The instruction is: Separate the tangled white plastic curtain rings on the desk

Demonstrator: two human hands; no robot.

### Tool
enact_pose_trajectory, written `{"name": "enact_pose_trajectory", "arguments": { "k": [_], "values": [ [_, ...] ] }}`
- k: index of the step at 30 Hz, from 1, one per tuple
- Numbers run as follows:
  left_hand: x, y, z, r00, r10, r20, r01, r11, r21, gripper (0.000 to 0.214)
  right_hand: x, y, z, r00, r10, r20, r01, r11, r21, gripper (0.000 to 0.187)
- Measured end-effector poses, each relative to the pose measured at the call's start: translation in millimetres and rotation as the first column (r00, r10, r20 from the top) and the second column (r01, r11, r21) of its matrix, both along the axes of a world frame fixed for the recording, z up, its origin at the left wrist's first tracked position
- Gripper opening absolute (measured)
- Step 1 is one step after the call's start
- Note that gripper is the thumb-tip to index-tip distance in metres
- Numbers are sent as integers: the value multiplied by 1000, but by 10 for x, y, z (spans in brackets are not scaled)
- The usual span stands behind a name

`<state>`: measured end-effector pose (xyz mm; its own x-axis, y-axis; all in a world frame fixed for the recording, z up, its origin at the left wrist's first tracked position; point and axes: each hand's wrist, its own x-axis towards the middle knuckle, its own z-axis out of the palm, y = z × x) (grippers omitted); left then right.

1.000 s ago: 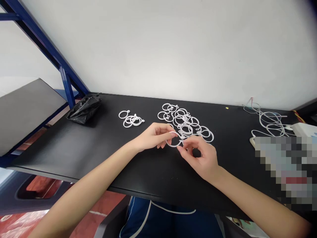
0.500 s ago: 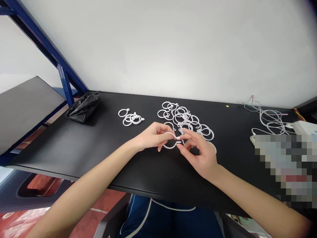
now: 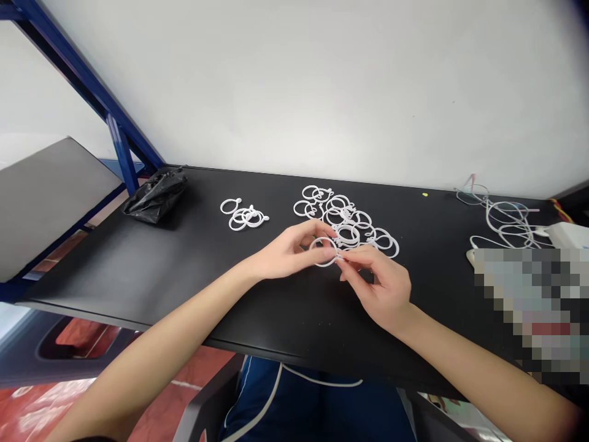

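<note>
Between my two hands, low over the black table, is a white plastic ring [image 3: 324, 265], like a curtain ring with a small eyelet. My left hand [image 3: 294, 250] pinches the ring's right side between thumb and fingers. The fingertips of my right hand [image 3: 380, 279] are closed at the ring's eyelet end, whose details are hidden by the fingers. Just beyond my hands lies a loose pile of similar white rings [image 3: 347, 233]. To the left, apart from the pile, several more rings [image 3: 246, 218] overlap in a small group.
A crumpled black plastic bag [image 3: 156, 196] sits at the table's back left. Glasses [image 3: 472, 194], a tangled white cable [image 3: 504, 221], a white box [image 3: 568, 236] and a pixelated item [image 3: 534, 301] are on the right. A white wall [image 3: 294, 92] rises behind the black table [image 3: 276, 319].
The ring between my hands is now closed in outline, where its ends looked parted before. My left hand shifted slightly right, and my right fingers drew together at the eyelet end.
</note>
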<state>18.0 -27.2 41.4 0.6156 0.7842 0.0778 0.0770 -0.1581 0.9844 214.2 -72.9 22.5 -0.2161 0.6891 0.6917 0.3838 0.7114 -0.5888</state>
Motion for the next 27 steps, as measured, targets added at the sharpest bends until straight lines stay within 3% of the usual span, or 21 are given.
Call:
{"name": "enact_pose_trajectory", "arguments": {
  "k": [3,6,10,15,18,23,27],
  "values": [
    [16,-48,-11,995,43,-85,-22,972,232,52,15,-12,-18,999,-21,-36,20,1000,-12,15],
    [31,-68,-40,984,136,-114,-82,918,388,51,26,-23,-45,998,-32,-46,31,999,-20,15],
    [40,-79,-50,988,132,-82,-92,923,374,49,30,-15,-58,998,-49,-31,50,998,36,16],
    [53,-124,-44,998,24,-51,-8,954,298,37,44,21,-11,999,7,-32,-6,998,57,21],
    [54,-137,-48,998,36,-42,-20,946,324,31,53,25,14,999,44,-18,-43,998,56,28],
    [53,-136,-61,988,114,-100,-59,897,438,33,48,-14,4,1000,9,-5,-9,998,65,29],
    [65,-147,-90,973,208,-97,-106,782,614,37,45,-46,-5,1000,8,-23,-6,997,76,23]
  ]
}}
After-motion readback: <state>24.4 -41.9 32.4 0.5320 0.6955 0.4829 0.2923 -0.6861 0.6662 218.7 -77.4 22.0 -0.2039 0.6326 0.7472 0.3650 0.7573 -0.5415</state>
